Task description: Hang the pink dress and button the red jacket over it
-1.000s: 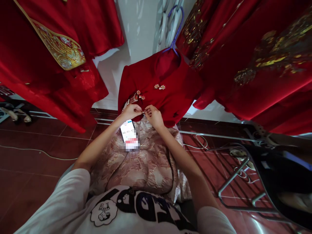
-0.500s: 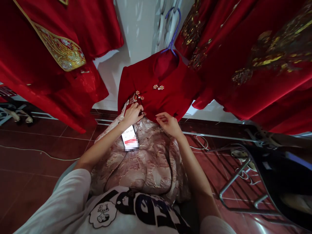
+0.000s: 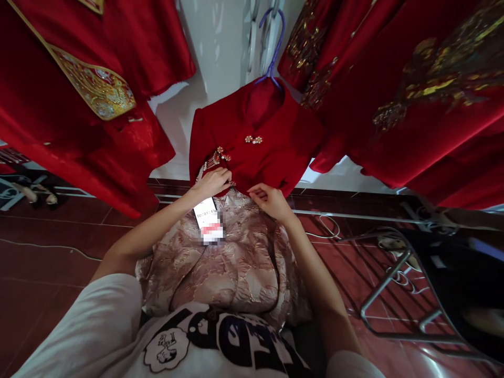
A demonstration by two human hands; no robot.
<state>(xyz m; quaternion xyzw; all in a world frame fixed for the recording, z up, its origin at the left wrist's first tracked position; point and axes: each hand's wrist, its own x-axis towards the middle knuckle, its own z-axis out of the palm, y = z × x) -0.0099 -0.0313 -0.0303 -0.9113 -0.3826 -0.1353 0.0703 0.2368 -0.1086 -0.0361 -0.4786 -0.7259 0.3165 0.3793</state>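
Note:
A red jacket [image 3: 291, 134] hangs from a purple hanger [image 3: 272, 58] in front of me, its lower part reaching my lap. Flower-shaped beaded buttons [image 3: 253, 139] and a tasselled ornament [image 3: 212, 159] decorate its front. My left hand [image 3: 214, 181] is closed on the jacket's lower front, fingertips pinched beside a small beaded piece [image 3: 232, 184]. Near the hem, my right hand [image 3: 271, 201] has its fingers curled with thumb and fingertips together; whatever they pinch is too small to see. Under both hands spreads a pinkish-gold brocade skirt [image 3: 236, 268].
A lit phone [image 3: 203, 218] showing a timer lies on the skirt by my left wrist. Red embroidered garments [image 3: 157, 42] hang on both sides. To the right stands a metal-legged black chair [image 3: 441, 278], with white cables [image 3: 328, 228] on the tiled floor [image 3: 43, 299].
My left forearm has swung outward and lies flatter, its fingers still at the same spot on the jacket. The right hand has shifted slightly left. The view has moved a little.

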